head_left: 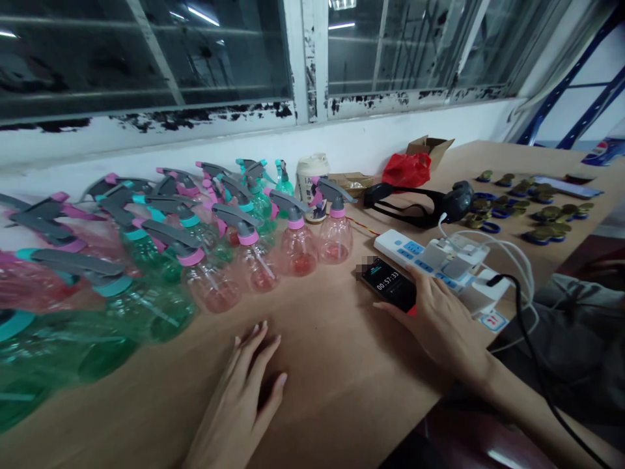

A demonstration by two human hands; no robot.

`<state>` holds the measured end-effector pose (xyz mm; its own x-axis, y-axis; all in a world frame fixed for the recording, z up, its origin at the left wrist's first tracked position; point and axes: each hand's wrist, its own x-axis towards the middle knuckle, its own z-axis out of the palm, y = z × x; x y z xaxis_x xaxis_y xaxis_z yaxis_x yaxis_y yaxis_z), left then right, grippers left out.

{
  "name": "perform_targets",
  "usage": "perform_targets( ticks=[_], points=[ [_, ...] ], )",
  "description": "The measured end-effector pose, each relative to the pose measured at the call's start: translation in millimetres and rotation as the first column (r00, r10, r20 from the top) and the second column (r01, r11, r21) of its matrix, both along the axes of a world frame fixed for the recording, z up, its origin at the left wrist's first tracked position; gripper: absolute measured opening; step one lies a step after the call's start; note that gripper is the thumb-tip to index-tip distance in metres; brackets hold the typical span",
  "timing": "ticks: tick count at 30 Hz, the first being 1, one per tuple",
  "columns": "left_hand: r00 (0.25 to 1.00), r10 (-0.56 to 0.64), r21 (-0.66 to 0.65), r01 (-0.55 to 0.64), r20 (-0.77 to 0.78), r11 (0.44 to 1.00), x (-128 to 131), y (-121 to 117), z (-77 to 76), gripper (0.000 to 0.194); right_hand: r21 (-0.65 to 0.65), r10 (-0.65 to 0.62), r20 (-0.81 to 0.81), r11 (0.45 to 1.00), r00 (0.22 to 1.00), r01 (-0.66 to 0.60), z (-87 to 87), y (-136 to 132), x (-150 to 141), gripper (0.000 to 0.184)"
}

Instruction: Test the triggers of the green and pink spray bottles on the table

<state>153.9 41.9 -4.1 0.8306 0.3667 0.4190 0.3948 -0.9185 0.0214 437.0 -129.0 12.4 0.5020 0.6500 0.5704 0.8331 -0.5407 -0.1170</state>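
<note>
My left hand (244,391) lies flat on the wooden table (332,365), fingers stretched out and holding nothing. My right hand (439,319) grips the near end of a black phone (388,283) whose screen shows a running timer. The phone rests on the table beside a white power strip (430,257). Rows of pink and green spray bottles (205,241) with grey triggers stand to the left, the nearest pink ones (297,244) a short way beyond my left hand.
White chargers and cables (508,260) plug into the power strip. A black strapped headset (439,202), a red bag (407,169), a small cardboard box (432,146), a white cup (312,172) and several blue and gold caps (532,212) lie farther back. Windows run behind.
</note>
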Motion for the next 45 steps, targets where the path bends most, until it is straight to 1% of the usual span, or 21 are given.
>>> perform_targets(
  ticks=[3, 5, 6, 7, 8, 9, 10, 12, 14, 15, 19, 22, 27, 32, 36, 38, 40, 41, 42, 43, 45],
  points=[
    [1.0, -0.012, 0.022, 0.011, 0.008, 1.0, 0.8, -1.2, 1.8, 0.042, 0.063, 0.159, 0.024, 0.985, 0.987, -0.161, 16.0, 14.9, -17.1, 0.067],
    [1.0, -0.007, 0.016, 0.006, 0.01, 1.0, 0.1, -2.8, 4.6, 0.042, 0.051, 0.334, -0.04, 0.942, 0.942, -0.332, 28.0, 29.9, -34.1, 0.051],
    [1.0, -0.004, 0.01, 0.004, 0.007, 1.0, -1.1, -3.5, 6.4, 0.042, 0.034, 0.436, -0.089, 0.9, 0.895, -0.435, 32.9, 38.4, -43.5, 0.042],
    [1.0, -0.002, 0.003, 0.002, 0.002, 1.0, -3.2, -4.1, 8.3, 0.042, 0.025, 0.541, -0.145, 0.839, 0.828, -0.544, 36.5, 47.1, -53.1, 0.036],
    [1.0, -0.001, -0.004, 0.001, -0.007, 1.0, -6.3, -4.5, 10.3, 0.042, 0.009, 0.61, -0.237, 0.78, 0.756, -0.626, 38.4, 55.8, -62.5, 0.033],
    [1.0, 0.0, -0.01, 0.0, -0.016, 1.0, -10.4, -4.7, 12.2, 0.042, 0.014, 0.655, -0.311, 0.728, 0.689, -0.686, 38.6, 64.3, -71.3, 0.031],
    [1.0, 0.005, -0.014, -0.005, -0.024, 1.0, -15.7, -4.6, 13.9, 0.043, 0.041, 0.705, -0.343, 0.671, 0.621, -0.74, 37.1, 72.4, -79.5, 0.029],
    [0.999, 0.035, -0.016, -0.036, -0.034, 0.999, -29.4, -4.2, 16.7, 0.043, 0.061, 0.778, -0.354, 0.572, 0.518, -0.818, 30.8, 87.0, -93.7, 0.025],
    [0.996, 0.085, -0.011, -0.085, -0.038, 0.996, -46.3, -3.6, 18.6, 0.043, 0.064, 0.81, -0.354, 0.519, 0.466, -0.853, 23.9, 98.7, -105.1, 0.022],
    [0.993, 0.108, -0.012, -0.108, -0.037, 0.994, -55.3, -3.2, 19.3, 0.043, 0.063, 0.819, -0.355, 0.503, 0.451, -0.862, 21.3, 103.6, -110.1, 0.021],
    [0.985, 0.173, -0.062, -0.174, -0.021, 0.983, -91.8, -2.4, 21.6, 0.042, 0.068, 0.836, -0.365, 0.462, 0.409, -0.884, 17.6, 119.1, -129.3, 0.018],
    [0.976, 0.219, -0.073, -0.219, -0.002, 0.973, -116.6, -3.7, 23.0, 0.041, 0.072, 0.848, -0.373, 0.43, 0.376, -0.9, 16.5, 130.0, -147.0, 0.017],
    [0.962, 0.273, -0.082, -0.272, -0.001, 0.959, -151.8, -9.2, 27.0, 0.039, 0.106, 0.883, -0.374, 0.345, 0.284, -0.933, 13.2, 150.7, -187.5, 0.014],
    [0.935, 0.353, -0.15, -0.345, 0.03, 0.927, -184.4, -11.7, 39.0, 0.037, 0.161, 0.91, -0.379, 0.244, 0.168, -0.956, 12.8, 172.4, -230.7, 0.014],
    [0.904, 0.425, -0.25, -0.403, 0.04, 0.88, -215.8, -9.2, 52.5, 0.036, 0.212, 0.921, -0.382, 0.169, 0.077, -0.963, 10.3, 187.6, -262.1, 0.015],
    [0.869, 0.491, -0.285, -0.455, 0.065, 0.843, -234.8, -4.7, 58.2, 0.035, 0.238, 0.925, -0.379, 0.134, 0.035, -0.962, 7.9, 193.6, -277.4, 0.015],
    [0.786, 0.597, -0.319, -0.531, 0.162, 0.785, -257.2, 3.3, 63.1, 0.03, 0.261, 0.928, -0.374, 0.101, -0.004, -0.96, 5.5, 198.8, -292.4, 0.015],
    [0.728, 0.647, -0.345, -0.561, 0.226, 0.752, -270.0, 8.8, 65.3, 0.027, 0.27, 0.929, -0.37, 0.082, -0.024, -0.959, 4.5, 201.2, -299.8, 0.015],
    [0.655, 0.682, -0.371, -0.575, 0.325, 0.729, -283.9, 15.3, 67.4, 0.025, 0.277, 0.929, -0.367, 0.063, -0.045, -0.959, 3.9, 203.5, -307.0, 0.016],
    [0.569, 0.727, -0.433, -0.585, 0.383, 0.686, -298.9, 22.7, 69.4, 0.025, 0.283, 0.929, -0.363, 0.042, -0.066, -0.958, 3.5, 205.7, -314.0, 0.017],
    [0.451, 0.77, -0.456, -0.625, 0.452, 0.634, -331.2, 39.6, 72.6, 0.029, 0.293, 0.929, -0.355, 0.003, -0.106, -0.956, 3.7, 210.3, -327.5, 0.019]
  ],
)
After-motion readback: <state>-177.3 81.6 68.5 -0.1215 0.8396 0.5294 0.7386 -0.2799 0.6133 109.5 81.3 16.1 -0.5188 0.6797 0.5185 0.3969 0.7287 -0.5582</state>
